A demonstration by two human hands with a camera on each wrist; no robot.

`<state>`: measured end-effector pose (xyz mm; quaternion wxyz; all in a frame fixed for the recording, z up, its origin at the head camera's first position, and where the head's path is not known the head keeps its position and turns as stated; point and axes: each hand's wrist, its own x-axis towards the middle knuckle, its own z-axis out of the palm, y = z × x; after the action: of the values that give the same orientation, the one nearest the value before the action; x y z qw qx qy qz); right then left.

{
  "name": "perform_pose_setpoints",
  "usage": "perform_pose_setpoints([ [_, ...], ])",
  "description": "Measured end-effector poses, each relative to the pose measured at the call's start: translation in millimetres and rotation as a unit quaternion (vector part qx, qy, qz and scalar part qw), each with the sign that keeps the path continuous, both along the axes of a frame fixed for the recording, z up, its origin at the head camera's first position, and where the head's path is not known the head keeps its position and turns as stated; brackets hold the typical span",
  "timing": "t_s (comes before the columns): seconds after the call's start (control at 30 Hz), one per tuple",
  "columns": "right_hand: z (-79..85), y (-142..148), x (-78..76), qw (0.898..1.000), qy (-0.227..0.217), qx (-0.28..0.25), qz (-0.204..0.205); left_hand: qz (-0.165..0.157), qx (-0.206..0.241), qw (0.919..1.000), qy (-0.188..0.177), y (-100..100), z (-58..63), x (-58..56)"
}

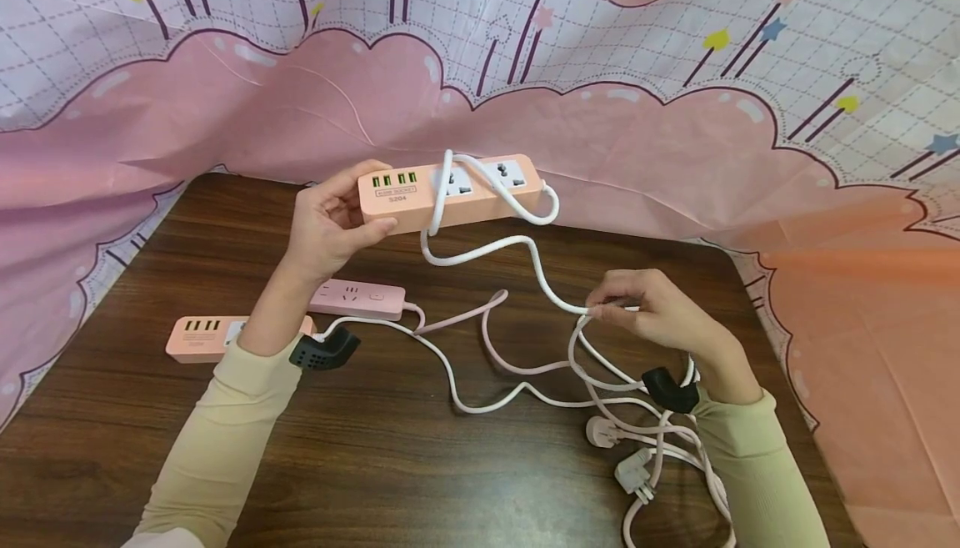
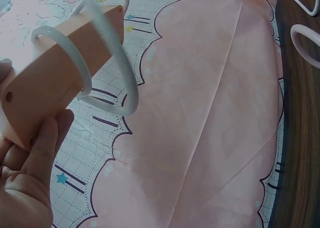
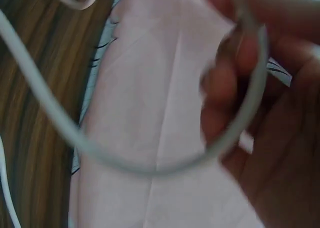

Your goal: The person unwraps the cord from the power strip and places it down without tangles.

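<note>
Held up over the far part of the table is a peach power strip [image 1: 405,206] with USB ports and white sockets. My left hand [image 1: 326,218] grips its left end, thumb in front and fingers behind; the left wrist view shows its plain underside [image 2: 60,73]. A white cord [image 1: 491,248] leaves the strip's right end, loops around its body and runs down to the right. There my right hand [image 1: 652,306] pinches the cord between thumb and fingers. In the right wrist view a bend of that cord [image 3: 135,170] hangs below the fingers.
A pink power strip [image 1: 360,299] and a second peach strip [image 1: 198,339], partly behind the left forearm, lie on the brown table [image 1: 375,465]. Tangled cords with a round pink plug [image 1: 602,431] and a white plug [image 1: 633,473] lie at right. A patterned curtain [image 1: 525,123] surrounds the table.
</note>
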<state>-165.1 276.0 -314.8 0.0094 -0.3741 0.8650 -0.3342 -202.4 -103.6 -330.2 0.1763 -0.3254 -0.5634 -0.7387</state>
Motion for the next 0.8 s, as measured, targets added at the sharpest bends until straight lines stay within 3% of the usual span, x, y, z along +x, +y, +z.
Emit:
perform_pose_setpoints([
  [0.1, -5.3, -3, -11.4, 0.989, 0.033, 0.060, -0.129, -0.014, -0.001, 0.9999, 0.001, -1, -0.4, 0.7],
  [0.23, -5.9, -3, -29.3, 0.958, 0.074, 0.063, -0.271, -0.041, -0.016, 0.9990, -0.005, 0, -1.8, 2.2],
  [0.37, 4.6, -3, -38.3, 0.927, 0.071, -0.053, -0.365, -0.044, -0.057, 0.9974, -0.005, 0, -4.3, 2.9],
  [0.47, 18.5, -2, -37.5, 0.890, 0.044, -0.233, -0.388, -0.041, -0.077, 0.9962, -0.004, -1, -6.8, 2.4],
  [0.57, 32.8, 2, -31.5, 0.835, 0.026, -0.437, -0.333, -0.037, -0.081, 0.9960, -0.004, -4, -9.6, 0.8],
  [0.63, 39.6, 10, -25.1, 0.801, 0.014, -0.548, -0.242, -0.031, -0.081, 0.9963, -0.003, -6, -10.9, -0.9],
  [0.7, 43.2, 21, -16.0, 0.775, -0.021, -0.618, -0.133, -0.021, -0.076, 0.9968, -0.005, -8, -11.3, -2.3],
  [0.77, 42.5, 33, -6.4, 0.759, -0.070, -0.646, -0.023, -0.008, -0.069, 0.9976, -0.006, -10, -11.1, -3.9],
  [0.8, 41.2, 40, -1.7, 0.765, -0.088, -0.638, 0.021, 0.000, -0.064, 0.9979, -0.008, -11, -10.7, -4.5],
])
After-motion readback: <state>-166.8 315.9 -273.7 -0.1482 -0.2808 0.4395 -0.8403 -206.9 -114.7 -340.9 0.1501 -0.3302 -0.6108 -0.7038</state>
